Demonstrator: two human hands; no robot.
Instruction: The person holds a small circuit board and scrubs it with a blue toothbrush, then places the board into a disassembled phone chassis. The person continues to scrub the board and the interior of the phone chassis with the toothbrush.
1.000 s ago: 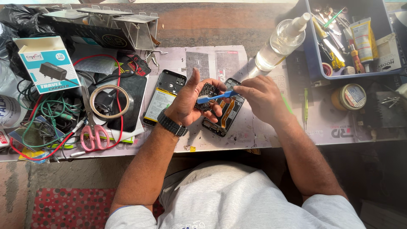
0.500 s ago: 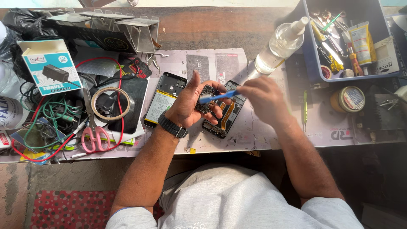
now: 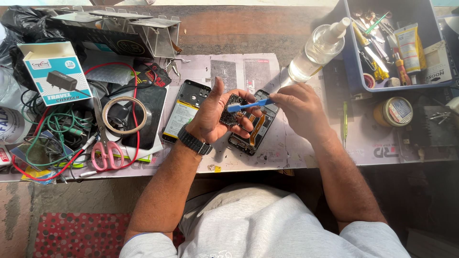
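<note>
A small dark circuit board (image 3: 233, 110) is clasped in the left hand (image 3: 213, 117), palm up, fingers curled beneath it and thumb raised. A blue-handled brush (image 3: 251, 104) is pinched in the right hand (image 3: 300, 109), its handle lying roughly left to right and its bristled end laid on the board. Both are held just above an opened black phone (image 3: 253, 131) on the paper-covered bench (image 3: 287, 148), beside a second phone with its battery exposed (image 3: 184, 112). Pink-handled scissors (image 3: 104, 143) lie among the wires at the left.
</note>
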